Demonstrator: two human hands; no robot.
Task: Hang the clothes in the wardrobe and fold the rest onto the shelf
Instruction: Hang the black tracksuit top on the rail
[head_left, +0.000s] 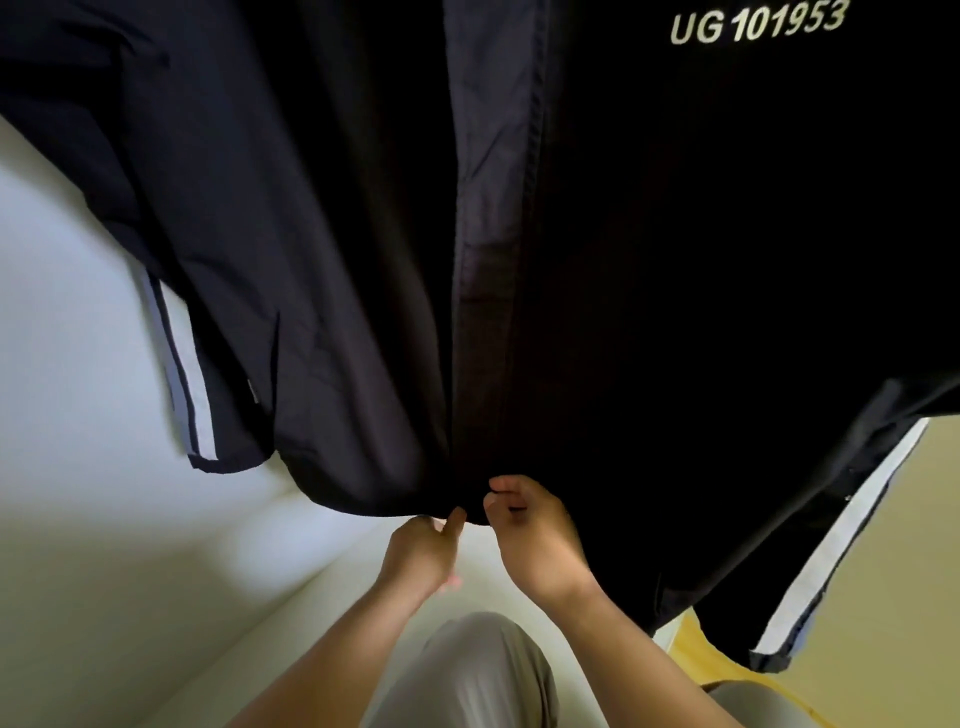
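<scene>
- Working at the bottom hem of a dark jacket (363, 234), a person holds both hands at its front opening, at 6 o'clock in the head view. The garment hangs overhead and fills the frame from 9 through 12 to 3 o'clock.
- The left hand (423, 545) pinches the hem edge on its own side, thumb raised against the cloth. The right hand (535, 540), just beside it, has its fingers curled round the edge of the other panel.
- White lettering (758, 23) reading "UG 101953" shows at 1 o'clock. A striped sleeve (192, 374) hangs at 8 o'clock and a second sleeve (831, 545) at 4 o'clock.
- The hanger and rail are out of view, so whether the jacket already hangs in the wardrobe cannot be told.
- The step in hand looks like closing the front from the hem; the fastening itself is hidden.
- To do it well, the two edges should meet level and the cloth be kept gently taut downward. A hard tug could drag the thin fabric off whatever holds it.
- A pale wall (104, 519) lies at 8 o'clock, grey trousers (467, 675) at 6 and a yellow cloth (696, 654) at 5.
</scene>
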